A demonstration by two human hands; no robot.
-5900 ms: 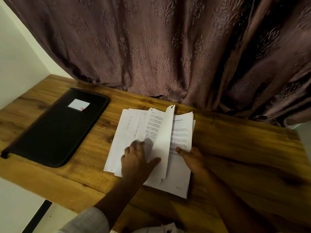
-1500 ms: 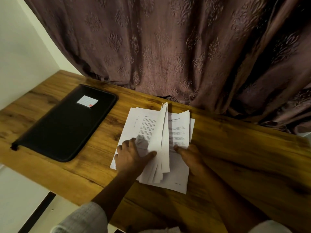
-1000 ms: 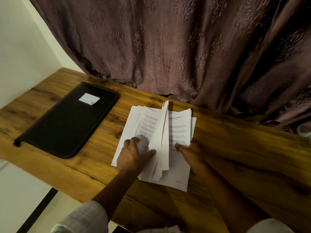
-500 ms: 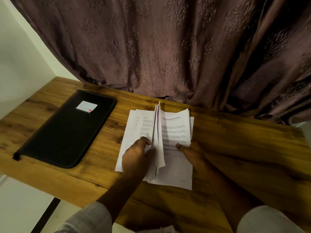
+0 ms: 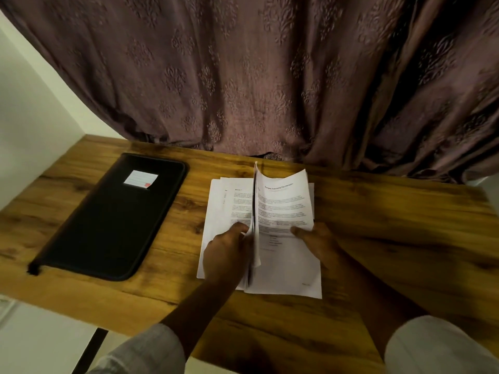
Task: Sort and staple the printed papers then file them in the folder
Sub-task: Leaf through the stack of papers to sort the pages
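A pile of printed white papers (image 5: 286,209) lies in the middle of the wooden table (image 5: 391,238). Several sheets (image 5: 254,211) stand on edge, lifted out of the pile. My left hand (image 5: 226,255) grips these raised sheets near their lower part, thumb against them. My right hand (image 5: 316,241) rests on the titled page on the right, its thumb pressing the text. A black zipped folder (image 5: 113,220) with a small white label (image 5: 140,178) lies flat to the left of the papers. No stapler is in view.
A brownish patterned curtain (image 5: 270,76) hangs behind the table and touches its far edge. A white wall (image 5: 29,109) stands at the left. Bare wood spreads to the right of the papers. The table's near edge (image 5: 81,306) runs below the folder.
The lifted sheets have swung up from leaning right to standing almost upright, uncovering the titled page beneath. My left hand has closed round them. The right hand has stayed in place.
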